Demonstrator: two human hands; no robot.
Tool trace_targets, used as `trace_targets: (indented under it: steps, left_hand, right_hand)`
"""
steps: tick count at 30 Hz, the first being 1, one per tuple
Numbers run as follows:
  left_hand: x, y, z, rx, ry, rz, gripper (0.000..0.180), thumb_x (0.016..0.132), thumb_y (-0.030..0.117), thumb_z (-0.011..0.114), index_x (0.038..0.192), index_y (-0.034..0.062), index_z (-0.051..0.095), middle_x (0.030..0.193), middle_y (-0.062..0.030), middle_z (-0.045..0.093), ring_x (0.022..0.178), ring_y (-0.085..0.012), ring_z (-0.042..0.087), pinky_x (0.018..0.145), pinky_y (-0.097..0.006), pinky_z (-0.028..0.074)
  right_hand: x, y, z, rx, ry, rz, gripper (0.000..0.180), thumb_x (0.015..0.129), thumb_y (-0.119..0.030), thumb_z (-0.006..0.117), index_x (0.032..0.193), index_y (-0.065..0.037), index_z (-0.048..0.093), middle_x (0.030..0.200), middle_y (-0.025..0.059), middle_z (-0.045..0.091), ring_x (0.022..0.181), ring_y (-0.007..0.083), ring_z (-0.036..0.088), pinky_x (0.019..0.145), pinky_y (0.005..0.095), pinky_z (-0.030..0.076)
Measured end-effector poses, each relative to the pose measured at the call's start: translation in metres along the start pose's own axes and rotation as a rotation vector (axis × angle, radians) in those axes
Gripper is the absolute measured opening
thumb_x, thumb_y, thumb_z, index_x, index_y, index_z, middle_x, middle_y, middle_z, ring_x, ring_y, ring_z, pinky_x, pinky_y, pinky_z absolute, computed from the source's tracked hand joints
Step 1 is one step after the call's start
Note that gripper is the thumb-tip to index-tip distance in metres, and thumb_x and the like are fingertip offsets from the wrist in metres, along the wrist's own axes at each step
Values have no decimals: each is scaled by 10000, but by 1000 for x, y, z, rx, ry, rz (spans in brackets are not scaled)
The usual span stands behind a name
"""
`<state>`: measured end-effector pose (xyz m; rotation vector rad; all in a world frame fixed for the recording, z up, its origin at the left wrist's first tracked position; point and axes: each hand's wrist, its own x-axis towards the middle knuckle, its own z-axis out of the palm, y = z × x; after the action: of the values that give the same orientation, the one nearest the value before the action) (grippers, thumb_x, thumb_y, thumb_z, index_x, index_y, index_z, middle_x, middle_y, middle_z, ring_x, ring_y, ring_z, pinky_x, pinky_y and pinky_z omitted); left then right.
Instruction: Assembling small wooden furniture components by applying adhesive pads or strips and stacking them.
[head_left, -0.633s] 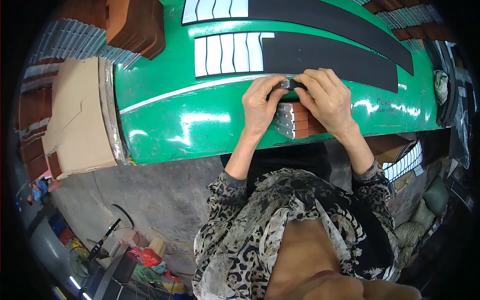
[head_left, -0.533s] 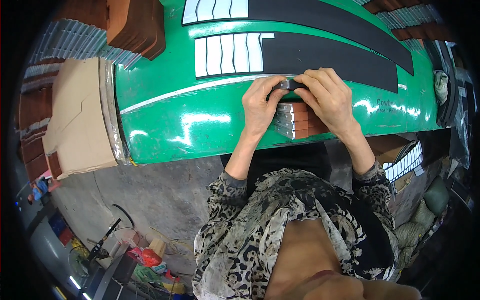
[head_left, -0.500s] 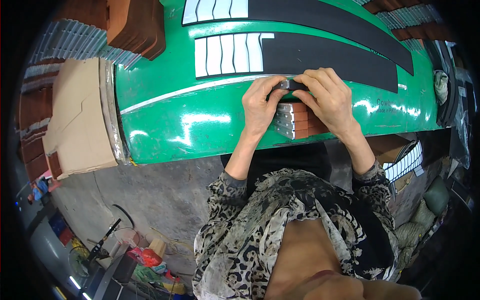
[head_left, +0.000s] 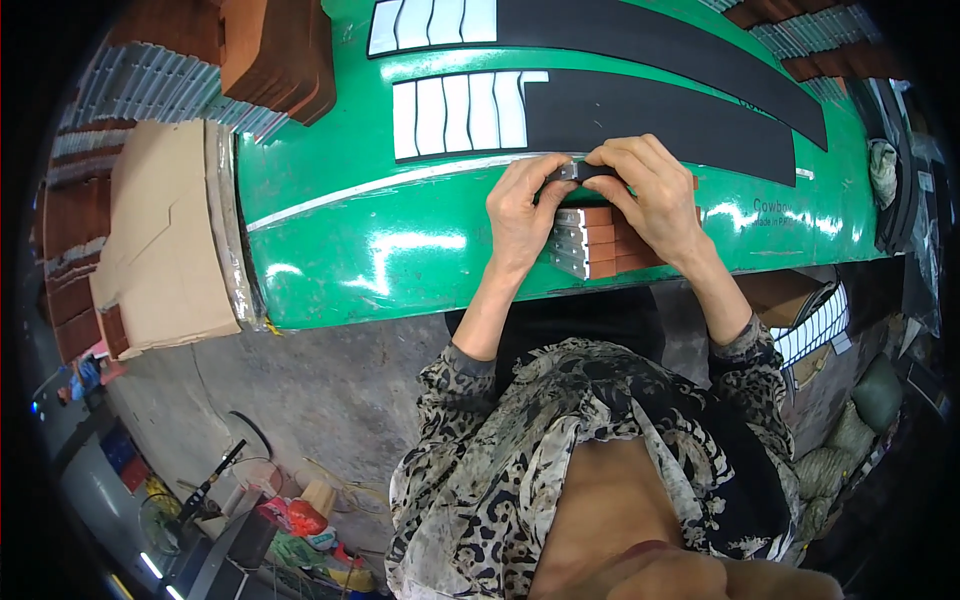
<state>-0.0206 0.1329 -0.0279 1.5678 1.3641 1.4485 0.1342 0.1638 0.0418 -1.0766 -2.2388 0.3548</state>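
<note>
Between my two hands, over the green tabletop, is a small dark strip (head_left: 594, 172) with a silver metal end. My left hand (head_left: 520, 208) pinches the metal end between thumb and fingers. My right hand (head_left: 655, 195) has its thumb and curled fingers closed on the strip's other side, hiding much of it. Just below the hands stands a stack of reddish-brown pieces (head_left: 603, 252) with silver metal ends facing left. My right hand and wrist cover part of the stack. A bit of reddish-brown also shows beyond my right hand's outer edge.
Two long black curved strips (head_left: 640, 115) with white sections lie across the green table (head_left: 350, 240). A cardboard sheet (head_left: 165, 230) is at the left. Reddish-brown pieces (head_left: 270, 60) with metal ends are piled at the far left, more at the far right (head_left: 820, 35).
Both hands stay closed on the dark strip in nearly the same place. The reddish-brown bit beside my right hand has come into sight. The whole view has shifted slightly.
</note>
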Motion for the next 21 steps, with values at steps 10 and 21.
trace_targets:
  steps: [10, 21]
  left_hand:
    - [-1, -2, 0, -6, 1, -11, 233, 751, 26, 693, 978, 21, 643, 885, -74, 652, 767, -153, 616, 684, -255, 491]
    - [-2, 0, 1, 17, -20, -34, 231, 756, 8, 681, 983, 20, 641, 894, -72, 651, 778, -152, 618, 694, -257, 492]
  right_hand:
    - [-4, 5, -12, 68, -40, 61, 310, 686, -154, 725, 967, -45, 651, 919, 65, 619, 828, 222, 570, 705, 328, 487]
    - [7, 11, -19, 104, -143, -33, 221, 715, -96, 694, 913, -9, 647, 877, 73, 630, 824, 239, 571, 705, 344, 490]
